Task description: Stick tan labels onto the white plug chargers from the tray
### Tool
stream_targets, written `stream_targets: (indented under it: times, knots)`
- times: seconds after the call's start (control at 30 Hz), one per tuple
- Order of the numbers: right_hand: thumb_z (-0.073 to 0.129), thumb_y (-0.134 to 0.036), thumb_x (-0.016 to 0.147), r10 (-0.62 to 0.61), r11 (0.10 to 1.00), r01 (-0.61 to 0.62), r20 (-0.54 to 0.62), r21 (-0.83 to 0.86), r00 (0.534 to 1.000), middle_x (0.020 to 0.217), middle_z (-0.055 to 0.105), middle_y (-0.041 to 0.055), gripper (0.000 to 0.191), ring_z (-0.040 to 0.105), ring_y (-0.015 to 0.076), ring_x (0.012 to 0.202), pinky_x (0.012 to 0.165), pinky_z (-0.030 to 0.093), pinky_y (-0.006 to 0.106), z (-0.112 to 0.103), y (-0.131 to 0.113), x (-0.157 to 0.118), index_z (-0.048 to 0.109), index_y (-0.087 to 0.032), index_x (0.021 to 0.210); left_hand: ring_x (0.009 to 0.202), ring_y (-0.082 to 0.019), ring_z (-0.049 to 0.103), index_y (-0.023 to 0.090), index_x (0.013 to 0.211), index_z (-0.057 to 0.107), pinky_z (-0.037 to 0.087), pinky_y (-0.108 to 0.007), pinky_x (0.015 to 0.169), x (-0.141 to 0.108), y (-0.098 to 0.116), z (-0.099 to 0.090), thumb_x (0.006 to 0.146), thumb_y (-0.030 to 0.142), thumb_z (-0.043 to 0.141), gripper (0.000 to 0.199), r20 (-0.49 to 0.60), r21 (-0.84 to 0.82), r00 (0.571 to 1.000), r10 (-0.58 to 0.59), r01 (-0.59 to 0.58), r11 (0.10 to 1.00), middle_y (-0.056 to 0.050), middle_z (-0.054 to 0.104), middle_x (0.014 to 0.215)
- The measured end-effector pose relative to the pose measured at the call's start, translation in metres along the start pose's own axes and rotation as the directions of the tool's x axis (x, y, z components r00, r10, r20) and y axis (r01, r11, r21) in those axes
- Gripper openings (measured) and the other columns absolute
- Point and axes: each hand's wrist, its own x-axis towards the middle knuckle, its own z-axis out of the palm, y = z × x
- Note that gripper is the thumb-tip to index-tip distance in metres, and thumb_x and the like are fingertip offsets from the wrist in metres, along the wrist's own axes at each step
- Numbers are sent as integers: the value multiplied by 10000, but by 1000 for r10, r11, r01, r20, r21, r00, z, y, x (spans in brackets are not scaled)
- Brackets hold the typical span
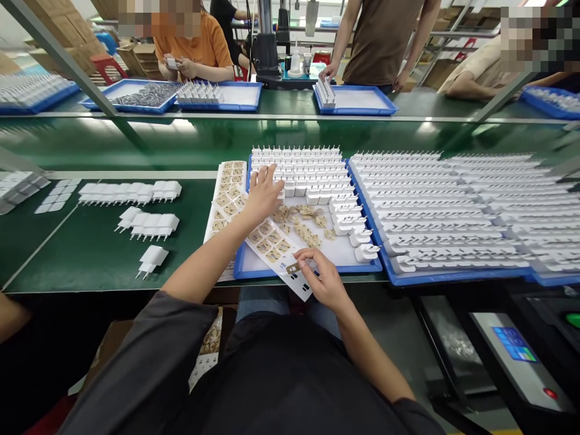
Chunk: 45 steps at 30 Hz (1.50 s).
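My left hand (264, 194) is over the left part of a blue-rimmed tray (312, 269), fingers spread, at the rows of white plug adapters (299, 172). Whether its fingertips touch an adapter I cannot tell. Close to the tray's front edge, my right hand (322, 279) pinches a small flat tan piece with cut-outs (293, 268). Beneath that piece lies a sheet of tan stickers (272, 241), slanting across the tray's front left corner, its near end partly bare. Loose tan pieces (308, 234) are scattered on the tray floor among the adapters.
More sticker sheets (233, 172) lie left of the tray. Full trays of adapters (435, 211) stand at right. Loose adapters (129, 192) sit on the green bench (90, 254) at left. Across a raised shelf, several people stand or sit near blue trays (367, 99).
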Motion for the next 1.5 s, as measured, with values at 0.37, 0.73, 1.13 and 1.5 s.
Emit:
stream_targets:
  times: [0.37,0.73,1.13,1.5]
  knots:
    - [638,-253,930,32,931,2,-88,364,996,890,670,23,22,641,192,877,832,498,338,-5,-14,0,657,-245,938,876,-167,664,249,1130,509,597,-278,696,-116,51,-41,749,389,803,502,189,-974,930,-314,218,59,-22,634,1037]
    - [672,-246,899,-7,883,5,1,470,1000,852,668,7,5,622,165,805,770,501,309,7,-37,0,674,-243,896,1317,-291,550,254,1331,613,489,-426,1072,-158,62,-20,888,314,681,451,144,-921,986,-83,164,354,-113,595,1405]
    - [685,-230,882,164,915,-74,-200,397,966,879,666,-3,25,613,156,854,816,485,292,2,-36,6,685,-248,899,1113,-237,640,238,1263,614,500,-396,980,-161,74,-34,849,234,736,431,-129,-678,991,-19,-74,731,-97,701,1181]
    - [681,-224,882,162,926,-92,-164,366,973,899,679,-5,33,636,163,890,854,497,300,5,-35,7,678,-245,907,1087,-231,636,242,1246,604,504,-384,940,-160,77,-36,852,242,736,416,-131,-644,991,-1,-85,761,-84,684,1147]
